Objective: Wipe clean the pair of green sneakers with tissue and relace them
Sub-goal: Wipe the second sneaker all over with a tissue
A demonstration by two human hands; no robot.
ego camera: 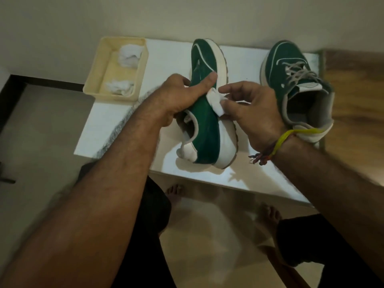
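A green sneaker with a white sole (205,121) lies tipped on its side over the white table (116,125). My left hand (182,96) grips its upper, thumb pressed along the green side near the sole. My right hand (251,109) pinches a folded white tissue (217,102) against the sneaker's side at the sole edge. The second green sneaker (291,80) stands upright at the right of the table with grey laces threaded in it.
A cream plastic tray (97,80) at the table's back left holds two crumpled tissue wads (129,56). A grey lace (116,129) lies along the table's left part. A wall runs behind the table. My bare feet are on the floor below the front edge.
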